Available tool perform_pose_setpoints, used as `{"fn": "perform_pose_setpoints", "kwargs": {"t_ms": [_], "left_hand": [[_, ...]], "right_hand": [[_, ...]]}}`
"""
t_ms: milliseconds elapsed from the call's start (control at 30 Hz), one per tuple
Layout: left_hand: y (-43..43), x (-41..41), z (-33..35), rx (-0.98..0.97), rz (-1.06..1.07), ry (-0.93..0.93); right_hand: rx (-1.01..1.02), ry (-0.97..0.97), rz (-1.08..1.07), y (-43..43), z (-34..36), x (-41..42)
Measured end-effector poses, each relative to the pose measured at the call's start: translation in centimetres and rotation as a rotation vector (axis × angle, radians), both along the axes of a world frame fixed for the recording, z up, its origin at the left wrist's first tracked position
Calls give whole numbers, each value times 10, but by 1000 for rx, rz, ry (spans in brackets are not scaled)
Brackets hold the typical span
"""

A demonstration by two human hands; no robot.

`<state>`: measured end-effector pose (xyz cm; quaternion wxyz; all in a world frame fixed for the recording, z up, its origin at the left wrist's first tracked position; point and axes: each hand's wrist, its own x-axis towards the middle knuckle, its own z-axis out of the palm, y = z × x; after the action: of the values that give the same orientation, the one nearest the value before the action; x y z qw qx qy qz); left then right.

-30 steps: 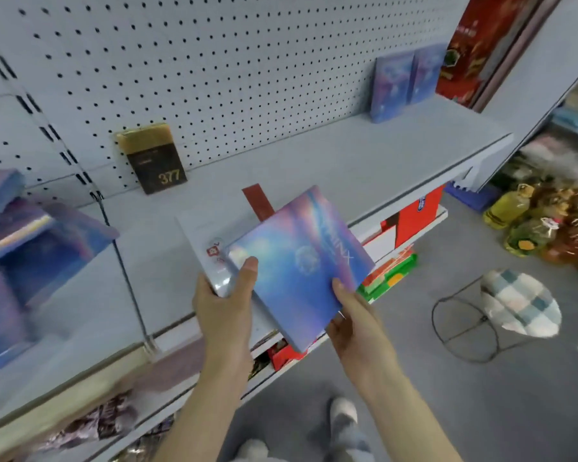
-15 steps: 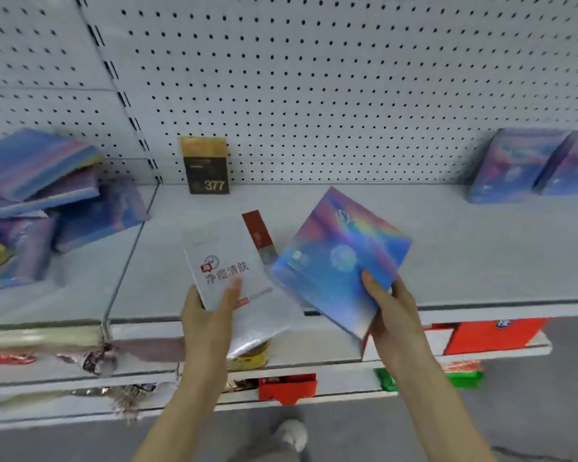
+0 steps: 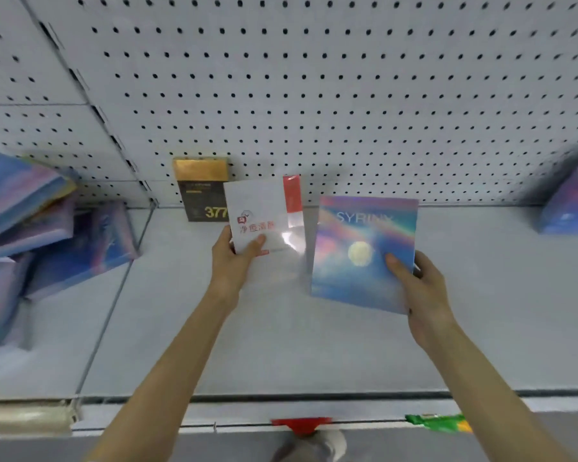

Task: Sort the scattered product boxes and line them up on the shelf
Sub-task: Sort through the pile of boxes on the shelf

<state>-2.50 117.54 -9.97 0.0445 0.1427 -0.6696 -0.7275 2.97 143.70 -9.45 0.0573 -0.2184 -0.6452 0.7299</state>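
Note:
My left hand (image 3: 235, 261) grips a white box with red lettering and a red side strip (image 3: 264, 215), holding it upright over the grey shelf (image 3: 281, 345). My right hand (image 3: 417, 288) grips the lower right corner of an iridescent blue box with a moon picture (image 3: 357, 248), upright just to the right of the white one. A black and gold box marked 377 (image 3: 199, 188) leans against the pegboard behind the white box.
A jumbled heap of iridescent blue boxes (image 3: 47, 235) lies on the shelf section at the left, past a thin divider (image 3: 114, 295). Another blue box (image 3: 571, 201) stands at the far right against the pegboard (image 3: 347, 95). Red and green packages show below the shelf's front edge.
Both hands have lifted and reached forward over the shelf. The two boxes have turned upright and moved apart, toward the pegboard.

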Motion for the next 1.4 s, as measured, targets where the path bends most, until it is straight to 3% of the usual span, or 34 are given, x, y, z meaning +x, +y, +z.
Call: {"fn": "perform_pose_setpoints", "kwargs": {"t_ms": [233, 500, 1400], "left_hand": [[-8, -74, -8, -73, -134, 49], [-17, -84, -15, -217, -222, 135], [67, -126, -17, -178, -277, 91]], "right_hand": [[-65, -10, -2, 3, -20, -26], [-125, 34, 12, -3, -22, -48], [-102, 36, -145, 55, -25, -47]]}}
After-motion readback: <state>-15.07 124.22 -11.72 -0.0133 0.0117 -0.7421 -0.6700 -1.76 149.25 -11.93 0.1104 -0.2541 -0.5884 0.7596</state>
